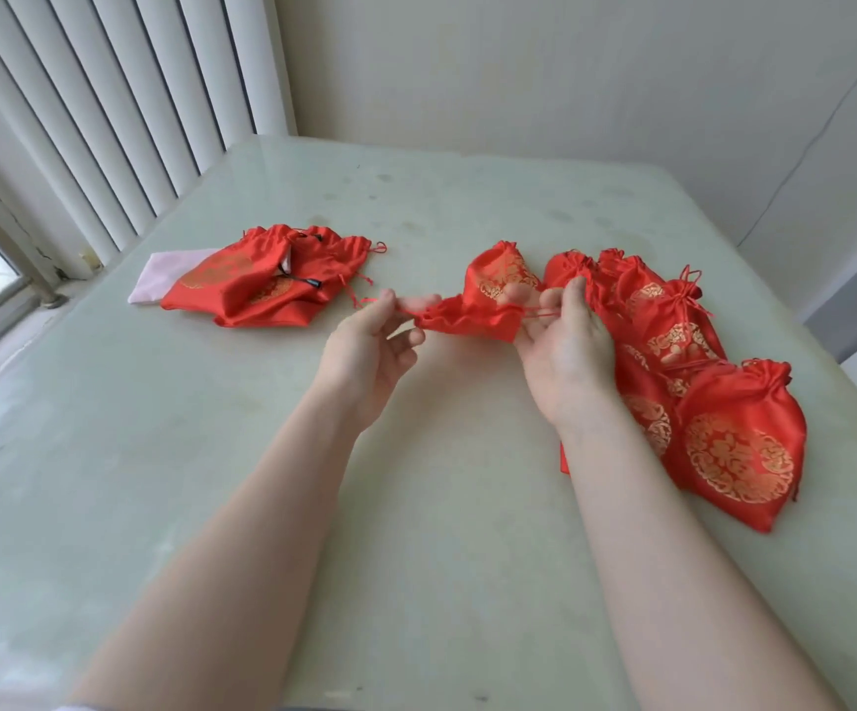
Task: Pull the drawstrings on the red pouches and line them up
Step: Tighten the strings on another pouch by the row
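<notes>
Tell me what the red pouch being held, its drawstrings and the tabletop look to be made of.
Held pouch: likely satin-type woven fabric, glossy; it gathers into soft folds and carries gold patterning, probably woven or printed.
Drawstrings: thin red cord, seemingly textile; the left hand and right hand pinch them taut.
Tabletop: pale green, smooth, polished; faint reflections suggest stone or glass, though I cannot tell which.

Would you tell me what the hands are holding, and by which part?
One red pouch: the left hand and right hand each pinch a drawstring end at opposite sides of its gathered mouth.
</notes>
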Demonstrator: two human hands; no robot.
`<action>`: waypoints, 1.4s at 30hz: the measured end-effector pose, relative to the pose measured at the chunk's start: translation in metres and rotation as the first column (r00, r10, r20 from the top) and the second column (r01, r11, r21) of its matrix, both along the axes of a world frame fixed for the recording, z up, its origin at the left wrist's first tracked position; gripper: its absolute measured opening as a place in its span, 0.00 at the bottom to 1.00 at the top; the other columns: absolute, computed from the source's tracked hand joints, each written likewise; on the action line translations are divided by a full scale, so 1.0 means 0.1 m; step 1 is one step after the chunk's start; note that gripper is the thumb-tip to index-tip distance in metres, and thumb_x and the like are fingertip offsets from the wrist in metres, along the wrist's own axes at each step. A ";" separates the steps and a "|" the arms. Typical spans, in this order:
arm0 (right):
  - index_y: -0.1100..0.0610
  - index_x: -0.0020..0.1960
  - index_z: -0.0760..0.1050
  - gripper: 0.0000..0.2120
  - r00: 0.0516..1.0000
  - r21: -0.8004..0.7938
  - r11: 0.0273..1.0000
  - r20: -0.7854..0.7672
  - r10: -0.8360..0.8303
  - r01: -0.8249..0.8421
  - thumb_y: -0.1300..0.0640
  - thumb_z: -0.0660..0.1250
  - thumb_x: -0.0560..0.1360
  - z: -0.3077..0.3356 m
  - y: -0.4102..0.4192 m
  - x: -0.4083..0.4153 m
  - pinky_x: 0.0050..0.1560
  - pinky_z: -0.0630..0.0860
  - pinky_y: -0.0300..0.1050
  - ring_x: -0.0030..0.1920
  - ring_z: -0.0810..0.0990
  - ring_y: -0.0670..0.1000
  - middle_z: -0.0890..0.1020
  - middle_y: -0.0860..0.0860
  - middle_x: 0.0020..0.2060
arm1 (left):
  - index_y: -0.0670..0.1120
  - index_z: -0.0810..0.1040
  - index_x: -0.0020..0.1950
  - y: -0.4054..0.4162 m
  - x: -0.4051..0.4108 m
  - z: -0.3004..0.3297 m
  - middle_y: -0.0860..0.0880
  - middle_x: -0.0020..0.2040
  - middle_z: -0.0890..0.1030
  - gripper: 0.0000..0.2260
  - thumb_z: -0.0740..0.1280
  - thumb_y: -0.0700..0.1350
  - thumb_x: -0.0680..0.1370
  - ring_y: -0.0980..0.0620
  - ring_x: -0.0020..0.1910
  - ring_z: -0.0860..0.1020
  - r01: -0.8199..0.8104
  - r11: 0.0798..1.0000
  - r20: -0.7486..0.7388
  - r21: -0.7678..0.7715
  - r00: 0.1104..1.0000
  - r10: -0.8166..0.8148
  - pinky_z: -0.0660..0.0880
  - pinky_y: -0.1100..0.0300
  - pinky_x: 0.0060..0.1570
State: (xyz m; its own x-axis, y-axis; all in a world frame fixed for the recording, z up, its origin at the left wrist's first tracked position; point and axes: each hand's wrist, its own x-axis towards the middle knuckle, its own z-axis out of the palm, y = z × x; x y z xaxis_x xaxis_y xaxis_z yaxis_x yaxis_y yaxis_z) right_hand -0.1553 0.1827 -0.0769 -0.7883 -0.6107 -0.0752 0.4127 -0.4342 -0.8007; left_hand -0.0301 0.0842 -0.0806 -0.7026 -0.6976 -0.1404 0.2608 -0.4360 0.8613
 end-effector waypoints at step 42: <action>0.56 0.39 0.68 0.11 0.942 0.338 0.896 -0.068 0.329 -0.288 0.61 0.55 0.79 -0.08 0.12 0.18 0.22 0.54 0.35 0.23 0.63 0.43 0.69 0.46 0.21 | 0.45 0.76 0.38 0.27 -0.03 -0.13 0.54 0.27 0.75 0.07 0.66 0.40 0.77 0.61 0.23 0.72 0.376 0.773 0.475 -0.511 0.873 -0.111 0.69 0.69 0.25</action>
State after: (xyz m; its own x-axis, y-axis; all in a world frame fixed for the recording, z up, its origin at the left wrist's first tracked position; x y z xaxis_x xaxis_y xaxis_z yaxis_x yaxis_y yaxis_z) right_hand -0.1373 0.1943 -0.0846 -0.5793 -0.7838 -0.2239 0.3763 -0.0135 -0.9264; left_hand -0.0327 0.1115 -0.0934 -0.8322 -0.5491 -0.0773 -0.2033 0.1724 0.9638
